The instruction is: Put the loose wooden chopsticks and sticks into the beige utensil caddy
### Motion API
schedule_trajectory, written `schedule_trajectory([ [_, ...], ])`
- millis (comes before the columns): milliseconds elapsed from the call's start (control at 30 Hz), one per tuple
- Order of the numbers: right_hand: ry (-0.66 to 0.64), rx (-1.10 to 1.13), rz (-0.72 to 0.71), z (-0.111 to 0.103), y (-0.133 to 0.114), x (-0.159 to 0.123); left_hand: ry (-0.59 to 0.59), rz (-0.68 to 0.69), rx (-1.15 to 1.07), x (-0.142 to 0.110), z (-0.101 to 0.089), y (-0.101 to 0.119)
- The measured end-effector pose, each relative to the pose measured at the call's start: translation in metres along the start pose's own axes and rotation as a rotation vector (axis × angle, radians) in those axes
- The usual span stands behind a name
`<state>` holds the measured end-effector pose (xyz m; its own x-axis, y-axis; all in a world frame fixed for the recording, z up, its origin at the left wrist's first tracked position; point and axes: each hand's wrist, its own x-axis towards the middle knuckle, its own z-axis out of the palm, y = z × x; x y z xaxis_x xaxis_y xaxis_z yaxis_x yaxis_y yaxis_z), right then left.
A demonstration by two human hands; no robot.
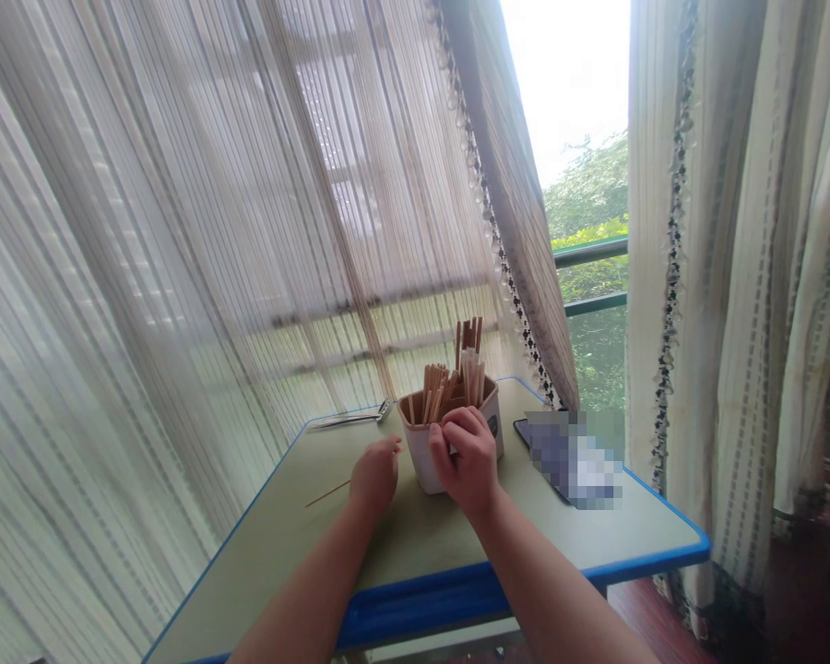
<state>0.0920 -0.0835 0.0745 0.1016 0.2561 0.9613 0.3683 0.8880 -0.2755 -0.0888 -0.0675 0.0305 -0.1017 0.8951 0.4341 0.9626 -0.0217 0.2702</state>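
My left hand [375, 472] is closed beside the left side of a white container [423, 461] with a brown inside. A thin wooden stick [327, 493], like a chopstick, comes out from the left of this hand, in line with its pinched fingertips. In front of the container my right hand [468, 454] has its fingers curled together; what they hold, if anything, is hidden. Light wooden chopsticks [434, 387] stand in the container's left part. Paler sticks [468, 369] and darker brown chopsticks [476, 330] stand towards its right, behind a divider.
The container stands on a pale table [283, 553] with a blue edge. Shiny metal utensils [352, 420] lie at the back left. To the right lies a dark-edged phone [546, 461], partly blurred out. Sheer curtains [249, 231] hang close behind the table.
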Motion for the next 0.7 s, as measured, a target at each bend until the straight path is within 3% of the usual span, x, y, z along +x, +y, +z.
schedule_trajectory([
  [467,-0.02,-0.009,0.018,0.002,-0.001,-0.002,0.108,0.15,0.016,0.007,0.013,-0.014],
  [700,-0.011,-0.008,0.017,0.0,-0.003,-0.001,0.007,0.129,0.063,0.0,0.005,-0.006],
])
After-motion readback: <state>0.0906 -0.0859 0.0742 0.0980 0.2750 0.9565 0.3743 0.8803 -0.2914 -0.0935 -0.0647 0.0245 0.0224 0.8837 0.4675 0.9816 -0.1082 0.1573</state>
